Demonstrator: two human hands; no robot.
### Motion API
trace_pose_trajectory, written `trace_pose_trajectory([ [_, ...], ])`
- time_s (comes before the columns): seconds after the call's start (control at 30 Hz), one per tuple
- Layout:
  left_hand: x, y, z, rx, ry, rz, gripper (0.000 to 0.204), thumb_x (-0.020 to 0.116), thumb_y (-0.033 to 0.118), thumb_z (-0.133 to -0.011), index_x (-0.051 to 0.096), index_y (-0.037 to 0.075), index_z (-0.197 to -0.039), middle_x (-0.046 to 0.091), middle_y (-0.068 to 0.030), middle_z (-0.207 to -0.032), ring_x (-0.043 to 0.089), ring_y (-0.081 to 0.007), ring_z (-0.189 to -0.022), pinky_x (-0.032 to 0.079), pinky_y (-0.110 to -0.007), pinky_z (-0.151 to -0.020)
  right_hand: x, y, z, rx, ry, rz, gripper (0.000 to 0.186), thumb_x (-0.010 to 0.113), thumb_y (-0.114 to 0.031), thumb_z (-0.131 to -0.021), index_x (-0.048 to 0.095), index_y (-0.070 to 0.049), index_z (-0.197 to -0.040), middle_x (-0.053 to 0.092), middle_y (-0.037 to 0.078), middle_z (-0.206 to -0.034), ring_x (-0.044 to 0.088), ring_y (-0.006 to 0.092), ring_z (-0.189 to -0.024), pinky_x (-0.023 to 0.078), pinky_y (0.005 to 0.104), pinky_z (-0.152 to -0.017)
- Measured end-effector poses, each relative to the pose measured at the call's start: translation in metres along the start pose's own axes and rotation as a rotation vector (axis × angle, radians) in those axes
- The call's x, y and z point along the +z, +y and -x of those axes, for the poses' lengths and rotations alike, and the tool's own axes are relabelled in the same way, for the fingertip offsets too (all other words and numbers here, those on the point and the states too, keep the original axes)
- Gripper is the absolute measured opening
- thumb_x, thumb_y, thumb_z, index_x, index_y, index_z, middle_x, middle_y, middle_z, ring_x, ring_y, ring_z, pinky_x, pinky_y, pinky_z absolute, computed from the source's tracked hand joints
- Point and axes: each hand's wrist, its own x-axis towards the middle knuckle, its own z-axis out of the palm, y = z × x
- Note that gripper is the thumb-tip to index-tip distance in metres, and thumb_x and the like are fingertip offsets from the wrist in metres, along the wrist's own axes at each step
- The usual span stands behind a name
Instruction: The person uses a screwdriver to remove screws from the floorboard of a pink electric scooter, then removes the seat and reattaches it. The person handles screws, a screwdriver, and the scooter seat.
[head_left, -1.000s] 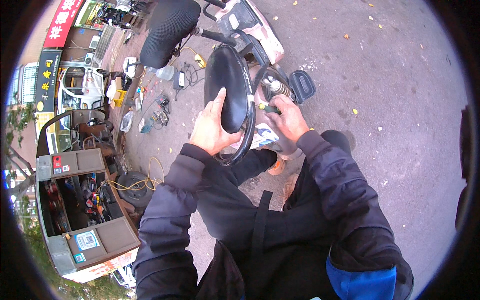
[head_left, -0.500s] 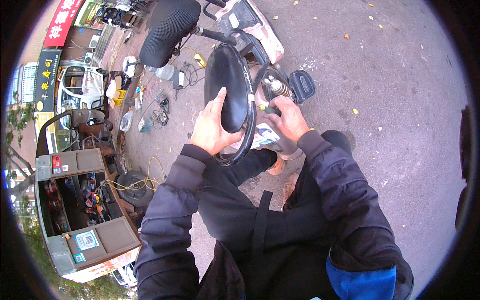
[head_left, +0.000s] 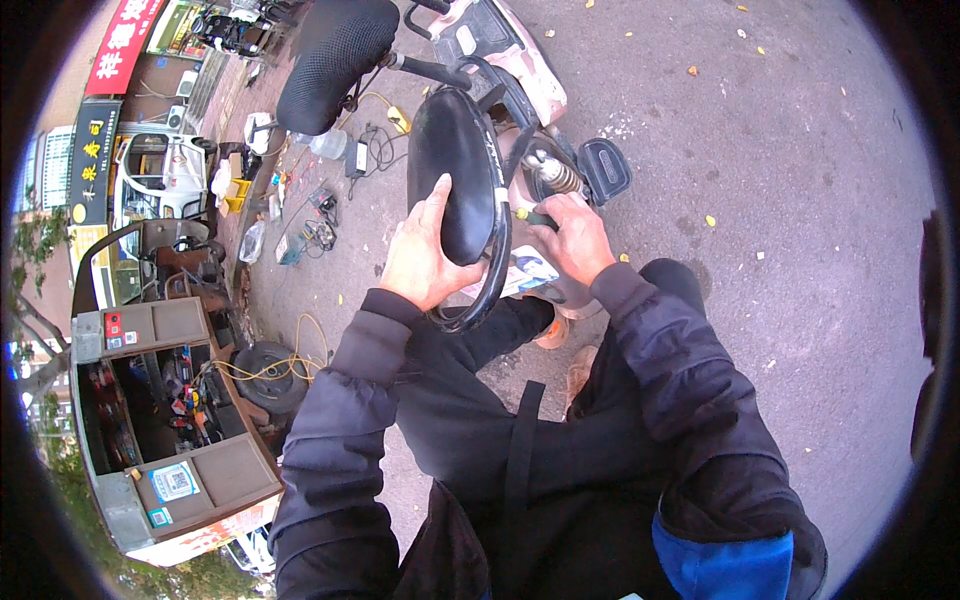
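Note:
A pink electric scooter stands in front of me, with a glossy black rear seat [head_left: 455,150] ringed by a black tubular rail [head_left: 503,225]. My left hand [head_left: 430,250] lies on the seat's near end, index finger stretched along the top and thumb out toward the rail; its other fingers are mostly hidden. My right hand [head_left: 570,238] is closed around the green-yellow handle of a screwdriver-like tool [head_left: 535,217], beside the pink rear body. The tool's working end is not clear. Just beyond that hand sits a coil-spring shock absorber [head_left: 556,174].
A black mesh-covered front saddle [head_left: 335,70] and a black footrest [head_left: 604,172] belong to the scooter. Left on the ground lie chargers with cables [head_left: 320,232] and a yellow crate [head_left: 236,195]. A brown cabinet cart [head_left: 180,400] with tools and a tyre [head_left: 270,378] stand lower left.
My right hand has shifted very slightly left, still around the tool's handle. My left hand stays in place on the seat.

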Motion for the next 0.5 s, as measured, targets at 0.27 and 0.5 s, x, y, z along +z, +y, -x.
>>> trace_pose_trajectory([
  [0.27,0.002,-0.002,0.001,0.051,0.036,-0.024,0.119,0.092,0.027,-0.068,0.030,0.000,-0.166,0.058,-0.0314,-0.142,0.061,-0.0464,-0.129,0.050,-0.048,-0.112,-0.010,0.008,-0.005,0.128,-0.115,-0.064,0.027,0.080,-0.021,-0.089,0.079,-0.002,-0.108,0.072,0.020,-0.100,0.068,0.0391,-0.102,0.054,0.0460,-0.090],
  [0.5,0.002,-0.003,0.000,0.003,0.008,-0.009,0.119,0.092,0.029,-0.067,0.031,0.002,-0.166,0.058,-0.0311,-0.144,0.060,-0.0457,-0.132,0.049,-0.048,-0.114,0.002,0.008,0.005,0.047,0.045,-0.004,0.030,0.080,-0.017,-0.089,0.073,-0.002,-0.115,0.071,0.021,-0.103,0.066,0.0411,-0.105,0.054,0.0474,-0.091],
])
